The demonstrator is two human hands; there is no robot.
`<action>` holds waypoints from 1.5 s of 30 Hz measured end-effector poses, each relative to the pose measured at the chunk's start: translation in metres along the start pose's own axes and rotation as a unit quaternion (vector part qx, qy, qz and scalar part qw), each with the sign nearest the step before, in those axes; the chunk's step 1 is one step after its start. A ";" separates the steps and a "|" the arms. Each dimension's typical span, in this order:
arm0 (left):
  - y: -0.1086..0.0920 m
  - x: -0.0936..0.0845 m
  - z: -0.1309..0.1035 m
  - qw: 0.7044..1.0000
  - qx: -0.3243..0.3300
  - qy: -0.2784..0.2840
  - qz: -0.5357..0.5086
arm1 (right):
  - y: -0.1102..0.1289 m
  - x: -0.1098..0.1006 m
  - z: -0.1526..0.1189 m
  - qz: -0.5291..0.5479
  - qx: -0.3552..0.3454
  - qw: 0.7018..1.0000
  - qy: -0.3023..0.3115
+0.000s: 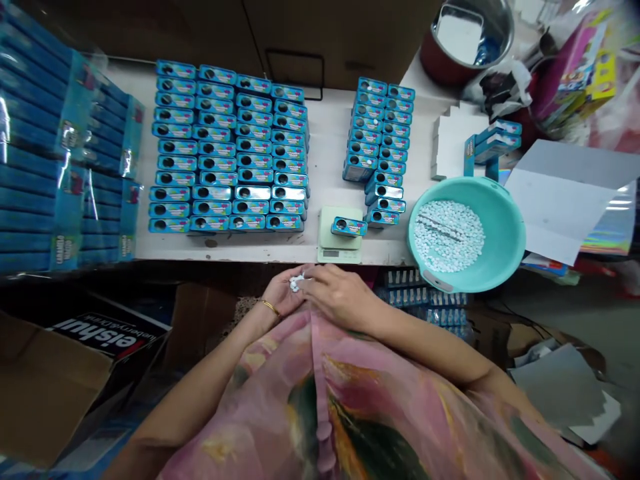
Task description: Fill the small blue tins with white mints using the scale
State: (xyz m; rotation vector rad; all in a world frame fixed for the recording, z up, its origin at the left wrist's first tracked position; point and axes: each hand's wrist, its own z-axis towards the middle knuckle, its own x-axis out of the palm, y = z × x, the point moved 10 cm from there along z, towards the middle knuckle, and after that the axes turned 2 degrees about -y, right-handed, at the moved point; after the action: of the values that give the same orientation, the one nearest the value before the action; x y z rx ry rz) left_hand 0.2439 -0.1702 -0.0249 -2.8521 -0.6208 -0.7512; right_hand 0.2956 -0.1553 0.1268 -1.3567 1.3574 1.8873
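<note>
My left hand [285, 291] is cupped palm up near my body, with several small white candies [295, 283] lying in it. Over that palm bends my right hand [337, 290], fingers closed together and their tips at the candies; whatever they pinch is hidden. Just beyond the hands, a small blue candy box [349, 227] with a dark round hole in its top rests on a pale green scale [340, 255]. To the right, a turquoise basin [505, 233] holds a heap of white candies [450, 233] with a dark, thin strip across them.
Rows of blue boxes [217, 147] stand on the white table [325, 153], with a narrower group [383, 147] right of them. Wrapped blue packs [65, 153] are stacked at left. A metal pot [467, 40] and white paper sheets [555, 200] lie right; an open carton [50, 387] sits lower left.
</note>
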 end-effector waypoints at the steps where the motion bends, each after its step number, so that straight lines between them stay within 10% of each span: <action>1: 0.006 0.003 0.000 1.000 -0.014 0.014 0.006 | -0.003 0.011 0.001 -0.010 -0.001 1.000 0.015; 9: 0.029 0.007 0.008 0.996 -0.070 0.055 0.021 | -0.024 0.078 -0.013 -0.005 0.033 0.994 0.101; 35: -0.023 0.086 0.027 0.994 0.049 0.096 -0.026 | -0.109 -0.001 0.025 0.087 0.136 0.985 -0.058; 45: -0.035 0.065 0.025 0.995 0.062 0.076 -0.026 | -0.152 -0.009 0.034 0.055 0.198 0.975 -0.081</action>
State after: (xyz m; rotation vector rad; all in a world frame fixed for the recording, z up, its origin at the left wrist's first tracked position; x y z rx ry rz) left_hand 0.2916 -0.1099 -0.0135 -2.6467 -0.6945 -0.8944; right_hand 0.4039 -0.0597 0.0673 -0.9285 1.6421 1.6345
